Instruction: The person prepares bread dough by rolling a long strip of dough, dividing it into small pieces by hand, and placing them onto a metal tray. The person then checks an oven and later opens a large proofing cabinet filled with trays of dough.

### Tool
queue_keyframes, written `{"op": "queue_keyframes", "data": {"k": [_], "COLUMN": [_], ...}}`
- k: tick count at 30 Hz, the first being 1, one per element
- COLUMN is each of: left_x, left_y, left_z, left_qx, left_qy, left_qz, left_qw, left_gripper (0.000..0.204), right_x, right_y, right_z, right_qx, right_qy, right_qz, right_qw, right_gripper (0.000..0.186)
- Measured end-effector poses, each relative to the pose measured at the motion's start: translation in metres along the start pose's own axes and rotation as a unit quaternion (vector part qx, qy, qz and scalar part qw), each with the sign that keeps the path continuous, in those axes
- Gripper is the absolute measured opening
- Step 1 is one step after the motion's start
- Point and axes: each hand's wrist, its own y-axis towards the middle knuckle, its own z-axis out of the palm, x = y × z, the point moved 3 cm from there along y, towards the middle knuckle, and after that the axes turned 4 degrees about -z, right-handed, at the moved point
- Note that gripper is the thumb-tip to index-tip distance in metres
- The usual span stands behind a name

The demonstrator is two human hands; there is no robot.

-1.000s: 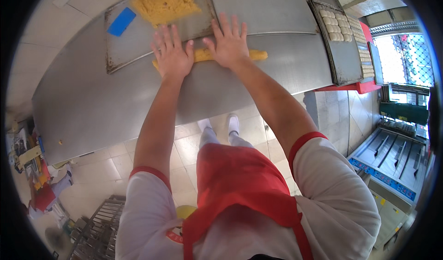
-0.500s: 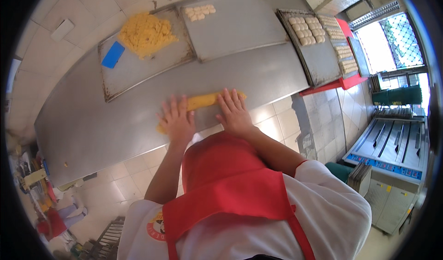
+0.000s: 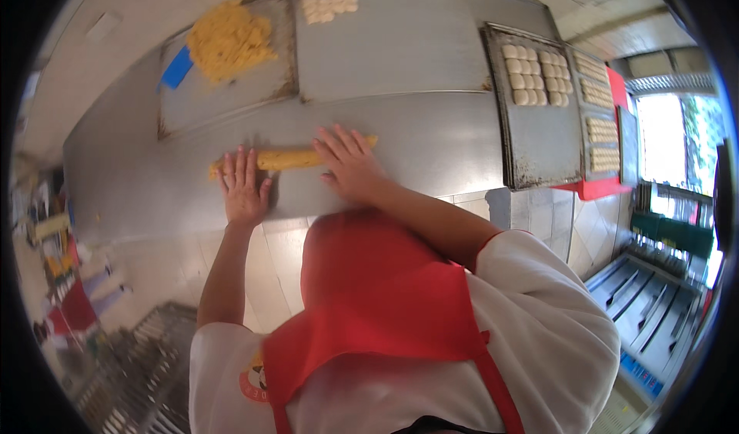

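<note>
A long yellow dough roll (image 3: 289,159) lies across the metal table (image 3: 431,145) in front of me. My left hand (image 3: 243,188) rests flat over its left end, fingers outstretched and somewhat apart. Over the right part lies my right hand (image 3: 350,159), palm down with the fingers stretched out. A stretch of the roll shows between the hands, and short tips stick out past each one. Under the palms the roll is hidden.
A tray at the far left bears a heap of yellow crumbly mixture (image 3: 231,40) and a blue scraper (image 3: 177,68). Small white dough pieces (image 3: 329,8) sit on the middle tray. Trays of dough balls (image 3: 527,76) stand at right. A person (image 3: 75,307) is at lower left.
Both hands have moved left along with the roll, and they are farther apart. The roll lies straighter and looks longer. The whole view has turned a little.
</note>
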Motion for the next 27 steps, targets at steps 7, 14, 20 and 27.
{"op": "queue_keyframes", "data": {"k": [7, 14, 20, 27], "left_x": [-0.105, -0.175, -0.18, -0.177], "left_y": [0.004, 0.046, 0.043, 0.061], "left_z": [-0.03, 0.001, -0.002, 0.003], "left_qx": [-0.047, -0.157, -0.174, -0.152], "left_qy": [-0.15, -0.236, -0.264, -0.225], "left_qz": [0.058, 0.127, 0.095, 0.054], "left_qw": [0.986, 0.95, 0.944, 0.961], "left_gripper": [0.085, 0.04, 0.035, 0.05], "right_x": [-0.079, -0.06, -0.051, -0.092], "right_y": [-0.037, -0.014, -0.007, -0.001], "right_z": [-0.056, -0.051, -0.049, -0.071], "right_qx": [0.049, -0.012, -0.02, -0.124], "right_qy": [0.111, 0.392, 0.318, 0.351], "right_qz": [0.106, 0.217, 0.3, 0.348], "right_qw": [0.987, 0.894, 0.899, 0.861], "right_gripper": [0.061, 0.032, 0.029, 0.027]}}
